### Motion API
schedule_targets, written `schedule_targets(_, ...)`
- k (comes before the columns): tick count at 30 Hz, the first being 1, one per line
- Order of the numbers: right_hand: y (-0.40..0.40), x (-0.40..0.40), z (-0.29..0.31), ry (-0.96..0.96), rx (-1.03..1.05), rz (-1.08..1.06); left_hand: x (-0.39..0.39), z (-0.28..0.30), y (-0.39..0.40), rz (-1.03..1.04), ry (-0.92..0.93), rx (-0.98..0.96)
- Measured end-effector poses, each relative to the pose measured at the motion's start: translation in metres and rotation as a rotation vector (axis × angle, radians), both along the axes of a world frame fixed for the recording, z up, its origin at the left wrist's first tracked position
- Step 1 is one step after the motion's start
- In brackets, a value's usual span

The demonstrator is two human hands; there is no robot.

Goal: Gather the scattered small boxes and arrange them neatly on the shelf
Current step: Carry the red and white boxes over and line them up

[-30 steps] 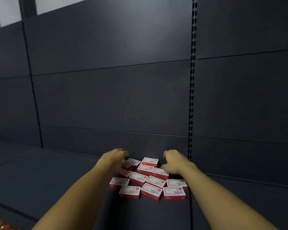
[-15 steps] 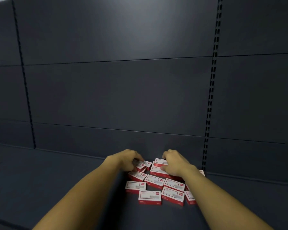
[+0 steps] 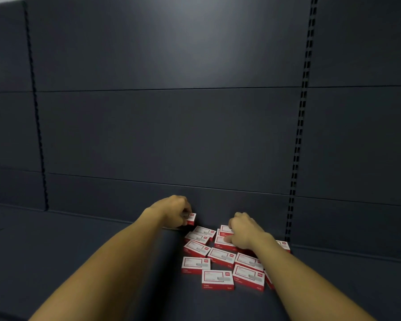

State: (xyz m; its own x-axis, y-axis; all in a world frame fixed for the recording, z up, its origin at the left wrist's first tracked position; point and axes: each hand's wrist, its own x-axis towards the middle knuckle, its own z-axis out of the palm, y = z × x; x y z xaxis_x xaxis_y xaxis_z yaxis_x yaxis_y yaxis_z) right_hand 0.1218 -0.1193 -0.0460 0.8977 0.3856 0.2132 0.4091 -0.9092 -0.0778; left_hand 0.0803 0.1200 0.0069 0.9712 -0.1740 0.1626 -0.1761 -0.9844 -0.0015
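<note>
The job looks barely begun: the left hand (image 3: 175,210) pinches one small box (image 3: 191,218) against the back panel (image 3: 162,135), while the right hand (image 3: 244,230) curls onto another in the loose pile (image 3: 220,262) (nothing aligned yet) on the shelf (image 3: 79,246).

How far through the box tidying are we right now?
Early. Nothing looks arranged yet: no neat row shows on the shelf. In hand: the left hand pinches one small box near the back panel, apart from the pile; the right hand rests on boxes at the back of the pile. Left: the scattered boxes lie at mixed angles, some overlapping, and need lining up.
</note>
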Motion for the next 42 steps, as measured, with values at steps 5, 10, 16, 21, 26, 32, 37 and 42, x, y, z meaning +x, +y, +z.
schedule_targets(5,0.0,-0.006,0.002,-0.012,0.008,0.005,-0.006,0.003,0.007,-0.002,-0.023,0.005)
schedule_targets(10,-0.002,-0.011,0.003,0.086,0.079,0.003,-0.011,0.004,0.009,-0.011,-0.022,0.005)
schedule_targets(16,-0.009,-0.018,0.008,0.045,0.085,-0.003,-0.012,0.005,0.007,-0.028,-0.041,-0.005)
schedule_targets(21,-0.029,-0.027,0.026,-0.075,0.111,-0.025,-0.007,0.008,-0.008,-0.069,-0.06,-0.017)
schedule_targets(26,-0.063,-0.04,0.042,-0.153,0.125,-0.098,0.003,0.01,-0.041,-0.16,-0.078,-0.011)
schedule_targets(32,-0.118,-0.063,0.04,-0.114,0.049,-0.255,0.017,0.003,-0.102,-0.307,-0.096,-0.018)
schedule_targets(37,-0.173,-0.088,0.033,-0.098,0.036,-0.397,0.024,-0.004,-0.162,-0.4,-0.084,0.009)
schedule_targets(42,-0.23,-0.117,0.029,-0.077,0.052,-0.524,0.02,-0.004,-0.227,-0.499,-0.105,0.045)
